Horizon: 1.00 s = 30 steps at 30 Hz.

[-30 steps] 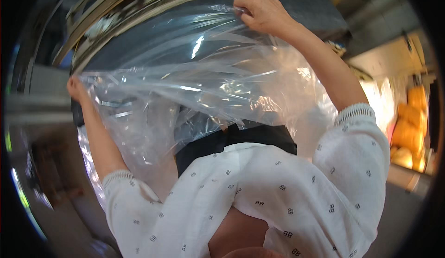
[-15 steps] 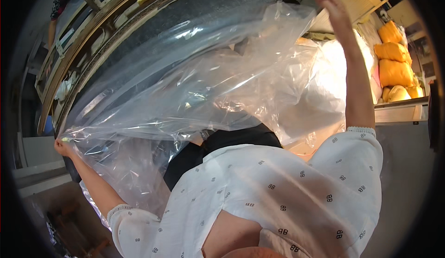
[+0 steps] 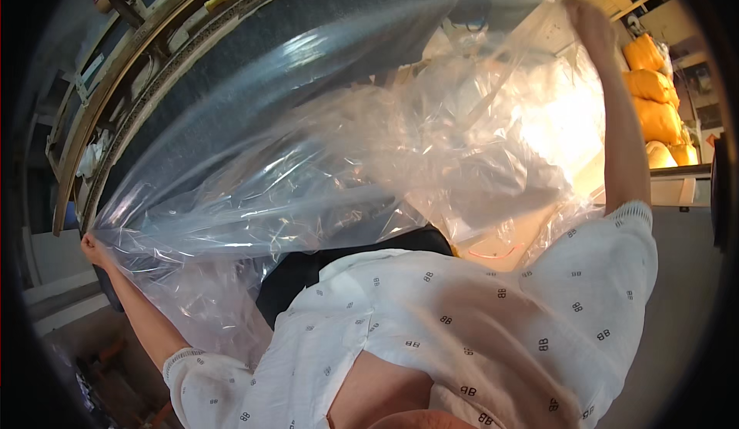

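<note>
There is one big clear plastic sheet (image 3: pixel 331 167). Two hands hold it: the left hand (image 3: pixel 94 249) and the right hand (image 3: pixel 590 22). Four orange sacks (image 3: pixel 653 90) are stacked up.

Both arms spread wide, bare from short white patterned sleeves. Left arm stretched out low to the far left, elbow nearly straight, left hand (image 3: pixel 95 249) closed in a pinch at its end. Right arm raised high to the upper right, forearm almost upright, right hand (image 3: pixel 590 22) at the top with fingers curled shut, wrist bent slightly inward.
</note>
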### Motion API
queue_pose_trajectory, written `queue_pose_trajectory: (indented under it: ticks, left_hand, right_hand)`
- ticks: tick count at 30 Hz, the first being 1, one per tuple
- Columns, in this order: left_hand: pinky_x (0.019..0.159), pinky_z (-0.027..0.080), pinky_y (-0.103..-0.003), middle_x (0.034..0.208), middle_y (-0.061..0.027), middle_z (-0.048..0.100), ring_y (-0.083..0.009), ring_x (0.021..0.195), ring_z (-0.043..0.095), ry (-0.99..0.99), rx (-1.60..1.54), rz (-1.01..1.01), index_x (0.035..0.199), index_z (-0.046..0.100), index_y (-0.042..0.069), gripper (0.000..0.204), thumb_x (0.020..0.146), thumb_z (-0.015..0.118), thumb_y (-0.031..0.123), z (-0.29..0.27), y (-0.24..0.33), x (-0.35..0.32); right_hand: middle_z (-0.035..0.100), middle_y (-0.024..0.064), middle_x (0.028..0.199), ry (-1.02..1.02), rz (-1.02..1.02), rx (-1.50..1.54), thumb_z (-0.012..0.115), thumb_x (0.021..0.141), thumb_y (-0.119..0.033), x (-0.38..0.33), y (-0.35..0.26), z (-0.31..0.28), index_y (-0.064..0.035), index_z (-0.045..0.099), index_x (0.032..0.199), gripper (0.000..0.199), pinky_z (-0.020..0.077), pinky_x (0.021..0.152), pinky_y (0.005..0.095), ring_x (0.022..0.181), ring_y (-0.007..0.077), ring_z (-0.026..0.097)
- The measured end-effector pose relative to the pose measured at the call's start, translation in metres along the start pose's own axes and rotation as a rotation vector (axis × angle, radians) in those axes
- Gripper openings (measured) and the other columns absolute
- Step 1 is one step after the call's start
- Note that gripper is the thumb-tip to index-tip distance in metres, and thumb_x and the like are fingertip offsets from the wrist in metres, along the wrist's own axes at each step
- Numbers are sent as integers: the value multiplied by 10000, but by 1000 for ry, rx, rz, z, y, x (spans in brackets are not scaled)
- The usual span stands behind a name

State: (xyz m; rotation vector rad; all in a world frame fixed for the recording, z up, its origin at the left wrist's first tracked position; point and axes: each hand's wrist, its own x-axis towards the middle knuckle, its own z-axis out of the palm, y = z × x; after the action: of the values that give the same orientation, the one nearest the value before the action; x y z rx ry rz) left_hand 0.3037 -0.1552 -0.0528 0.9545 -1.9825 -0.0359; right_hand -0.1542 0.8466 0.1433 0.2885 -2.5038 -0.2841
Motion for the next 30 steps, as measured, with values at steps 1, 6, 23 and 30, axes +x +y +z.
queue_pose_trajectory:
  ticks: [1,6,23,30]
  left_hand:
    - [751,441,-308,937,-131,600,-222,848,580,-30,-21,15,971,569,12,281,862,521,266,-9,-25,2]
    - [795,417,-324,994,-142,586,-254,902,557,-24,-38,-177,989,561,-8,316,873,490,277,-51,-71,-18]
    - [801,446,-345,1010,-163,591,-257,941,568,-311,149,-504,1061,564,13,437,888,422,389,-108,-51,-41]
    - [658,436,-292,776,-78,616,-175,729,573,98,-331,-358,851,600,22,192,800,561,203,-47,55,-41]
  right_hand:
    - [603,141,720,207,-42,108,473,854,-311,37,-7,-14,-82,596,923,269,458,590,392,685,318,593]
    - [553,60,788,1072,-15,439,549,790,-134,111,-144,-64,-63,499,922,158,421,617,287,707,137,522]
    - [534,192,1139,-316,-184,736,313,858,-537,124,-217,194,-65,467,1215,611,377,896,374,1055,326,504]
    - [585,160,1022,67,-233,78,407,891,-399,132,-245,136,-38,569,1070,434,426,800,347,966,272,555]
